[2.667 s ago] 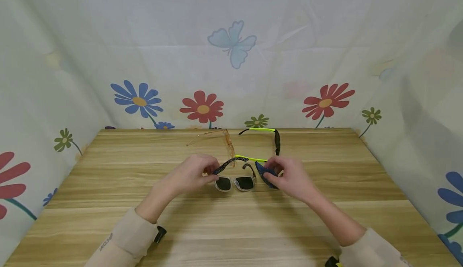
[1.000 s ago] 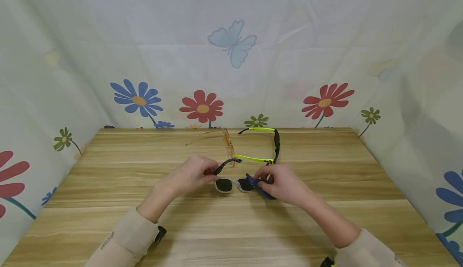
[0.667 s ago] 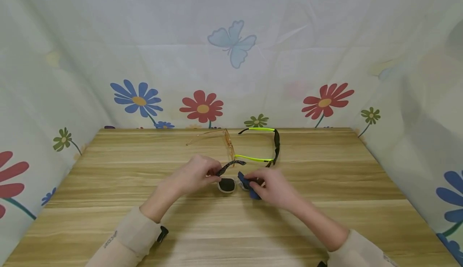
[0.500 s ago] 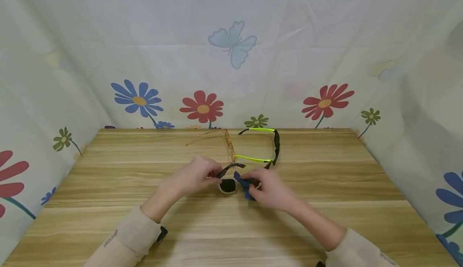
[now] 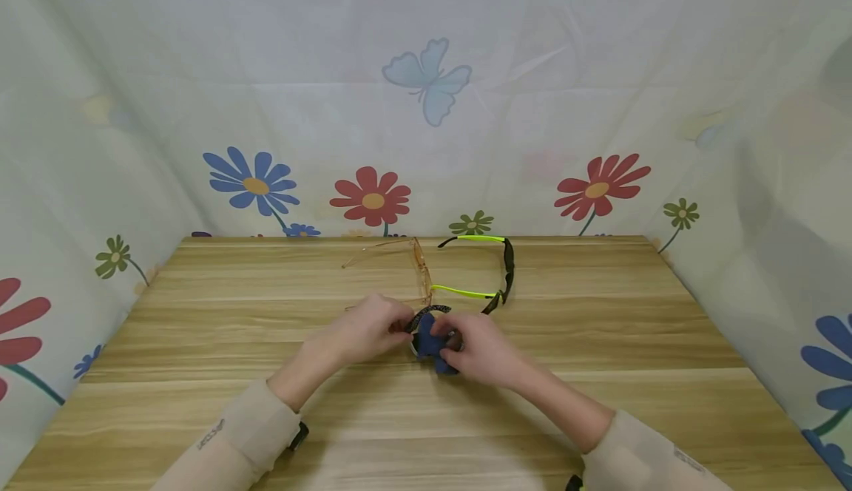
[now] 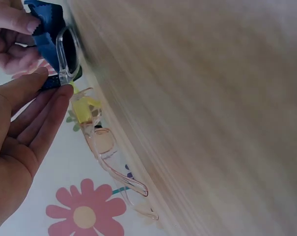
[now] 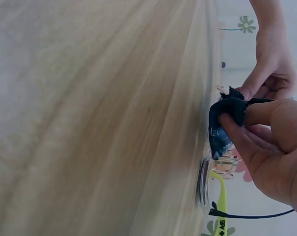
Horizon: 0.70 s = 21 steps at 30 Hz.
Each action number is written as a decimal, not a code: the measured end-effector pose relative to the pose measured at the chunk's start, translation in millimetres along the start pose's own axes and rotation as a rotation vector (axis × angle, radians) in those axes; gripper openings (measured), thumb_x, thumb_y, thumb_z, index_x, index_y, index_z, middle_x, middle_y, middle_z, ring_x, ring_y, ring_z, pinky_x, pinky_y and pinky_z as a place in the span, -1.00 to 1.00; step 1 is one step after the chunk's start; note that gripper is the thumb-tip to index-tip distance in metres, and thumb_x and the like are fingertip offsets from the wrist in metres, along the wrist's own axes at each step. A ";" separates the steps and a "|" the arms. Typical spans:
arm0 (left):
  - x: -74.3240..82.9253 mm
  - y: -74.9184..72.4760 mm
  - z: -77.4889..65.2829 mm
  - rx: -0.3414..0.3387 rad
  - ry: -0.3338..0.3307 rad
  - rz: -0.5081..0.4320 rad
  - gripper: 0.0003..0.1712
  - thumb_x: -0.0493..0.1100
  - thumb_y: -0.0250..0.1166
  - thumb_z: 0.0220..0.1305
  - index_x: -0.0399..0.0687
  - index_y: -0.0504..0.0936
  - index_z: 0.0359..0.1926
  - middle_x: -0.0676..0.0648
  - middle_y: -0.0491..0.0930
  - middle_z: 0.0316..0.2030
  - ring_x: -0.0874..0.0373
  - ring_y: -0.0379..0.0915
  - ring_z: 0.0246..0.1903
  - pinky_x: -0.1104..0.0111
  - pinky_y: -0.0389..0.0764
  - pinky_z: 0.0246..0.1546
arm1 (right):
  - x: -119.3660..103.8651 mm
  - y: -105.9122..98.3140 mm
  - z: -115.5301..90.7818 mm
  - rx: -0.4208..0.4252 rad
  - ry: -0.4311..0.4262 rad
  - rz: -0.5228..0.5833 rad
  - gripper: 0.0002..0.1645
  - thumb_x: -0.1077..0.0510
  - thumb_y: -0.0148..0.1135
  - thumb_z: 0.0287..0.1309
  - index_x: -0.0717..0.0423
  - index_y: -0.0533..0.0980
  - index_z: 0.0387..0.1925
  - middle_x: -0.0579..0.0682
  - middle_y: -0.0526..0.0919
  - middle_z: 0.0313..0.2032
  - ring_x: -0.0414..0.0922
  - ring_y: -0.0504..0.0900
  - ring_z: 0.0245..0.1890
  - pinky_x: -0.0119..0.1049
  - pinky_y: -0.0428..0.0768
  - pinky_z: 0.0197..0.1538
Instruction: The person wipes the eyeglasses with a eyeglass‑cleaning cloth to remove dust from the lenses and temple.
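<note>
My left hand [image 5: 369, 330] pinches the sunglasses at the corner where one dark patterned temple [image 5: 434, 310] meets the clear frame [image 6: 61, 51]. Between the thumb and fingers of my right hand [image 5: 484, 349] is a blue cleaning cloth [image 5: 431, 339] with zigzag edges. In the head view it lies over the left-hand lens and hides most of it. The right wrist view shows the far rim [image 7: 203, 186] of the sunglasses beyond the cloth, low over the wooden table [image 5: 373, 432].
Behind the hands lie eyeglasses with a clear orange frame [image 5: 422, 265] and black sunglasses with neon yellow temples [image 5: 509, 262], both unfolded. A flower-print cloth backdrop [image 5: 299, 92] rises at the table's back edge and both sides.
My right hand has carried the cloth leftward, from beside the sunglasses across the right-hand lens to the left-hand one. My left hand has shifted slightly right with the sunglasses.
</note>
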<state>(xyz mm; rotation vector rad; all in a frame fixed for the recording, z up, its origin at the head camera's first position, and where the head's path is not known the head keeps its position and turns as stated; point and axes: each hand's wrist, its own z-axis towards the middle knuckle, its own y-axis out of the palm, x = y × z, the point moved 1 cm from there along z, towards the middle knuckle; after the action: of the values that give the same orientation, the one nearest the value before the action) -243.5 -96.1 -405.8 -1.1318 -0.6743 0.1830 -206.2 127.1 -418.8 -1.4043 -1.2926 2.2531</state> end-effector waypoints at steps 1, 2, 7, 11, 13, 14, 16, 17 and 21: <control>-0.3 0.8 0.4 -0.009 -0.001 -0.002 -0.81 -0.33 0.47 0.26 -0.06 0.64 -0.43 0.18 0.52 -0.54 0.38 0.38 -0.52 0.49 0.47 -0.49 | 0.1 0.6 1.0 0.003 -0.011 -0.015 -0.75 0.44 0.39 0.12 0.19 0.65 -0.15 0.04 0.72 -0.17 -0.15 0.70 -0.26 -0.29 0.65 -0.19; -0.4 1.4 1.0 -0.016 -0.002 0.002 -0.82 -0.32 0.47 0.26 -0.06 0.65 -0.43 0.19 0.52 -0.54 0.38 0.38 -0.53 0.49 0.46 -0.49 | 0.1 1.0 2.0 0.007 -0.022 -0.037 -0.77 0.43 0.40 0.11 0.16 0.67 -0.20 0.01 0.72 -0.20 -0.15 0.70 -0.26 -0.28 0.65 -0.19; -3.1 5.1 5.3 -0.049 0.002 0.027 -0.85 -0.33 0.46 0.25 -0.06 0.68 -0.42 0.20 0.50 -0.56 0.37 0.35 -0.54 0.48 0.42 -0.51 | 0.3 3.4 6.3 0.019 -0.056 -0.144 -0.83 0.38 0.46 0.08 0.12 0.71 -0.29 -0.03 0.75 -0.26 -0.12 0.69 -0.20 -0.22 0.62 -0.12; -4.3 5.8 6.8 -0.064 -0.002 0.027 -0.87 -0.33 0.46 0.24 -0.06 0.69 -0.39 0.19 0.54 -0.54 0.37 0.38 -0.51 0.48 0.45 -0.48 | 0.4 6.1 10.8 0.011 -0.047 -0.178 -0.87 0.35 0.47 0.10 0.13 0.72 -0.29 0.00 0.75 -0.26 -0.09 0.70 -0.18 -0.19 0.63 -0.09; -4.2 6.2 6.8 -0.078 -0.003 0.016 -0.88 -0.34 0.46 0.24 -0.07 0.69 -0.38 0.18 0.56 -0.52 0.37 0.40 -0.50 0.47 0.47 -0.46 | 1.1 7.4 13.3 0.014 -0.040 -0.190 -0.87 0.35 0.47 0.10 0.12 0.72 -0.29 0.00 0.75 -0.26 -0.08 0.70 -0.17 -0.17 0.63 -0.08; -4.2 6.5 6.8 -0.085 -0.010 0.011 -0.88 -0.34 0.46 0.24 -0.08 0.69 -0.37 0.17 0.57 -0.51 0.37 0.41 -0.50 0.47 0.48 -0.46 | 1.5 7.7 14.5 0.017 -0.038 -0.194 -0.86 0.35 0.47 0.10 0.13 0.72 -0.29 -0.01 0.75 -0.27 -0.08 0.70 -0.17 -0.17 0.64 -0.08; -3.7 7.0 6.9 -0.095 -0.021 0.008 -0.87 -0.34 0.46 0.25 -0.09 0.68 -0.38 0.16 0.56 -0.52 0.36 0.40 -0.50 0.47 0.47 -0.46 | 2.7 8.4 16.8 0.018 -0.027 -0.212 -0.86 0.34 0.48 0.10 0.12 0.71 -0.29 -0.01 0.74 -0.28 -0.08 0.70 -0.18 -0.15 0.64 -0.08; -3.6 7.3 7.0 -0.099 -0.024 0.007 -0.87 -0.34 0.46 0.25 -0.09 0.68 -0.38 0.16 0.56 -0.52 0.36 0.40 -0.50 0.47 0.47 -0.46 | 3.5 8.9 17.9 0.014 -0.021 -0.219 -0.87 0.34 0.48 0.09 0.12 0.71 -0.30 -0.01 0.74 -0.29 -0.07 0.70 -0.18 -0.14 0.64 -0.07; -3.4 8.3 8.6 -0.102 -0.044 0.013 -0.89 -0.32 0.45 0.27 -0.10 0.68 -0.36 0.15 0.56 -0.52 0.36 0.40 -0.51 0.46 0.48 -0.47 | 7.1 9.7 21.0 -0.004 -0.021 -0.258 -0.88 0.33 0.49 0.07 0.10 0.70 -0.36 -0.03 0.72 -0.32 -0.05 0.69 -0.18 -0.13 0.63 -0.06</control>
<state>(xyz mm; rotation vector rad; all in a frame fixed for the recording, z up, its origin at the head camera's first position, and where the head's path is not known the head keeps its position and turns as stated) -249.5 -87.4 -412.3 -1.2335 -0.7223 0.1868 -224.2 113.1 -426.9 -1.1426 -1.3955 2.0997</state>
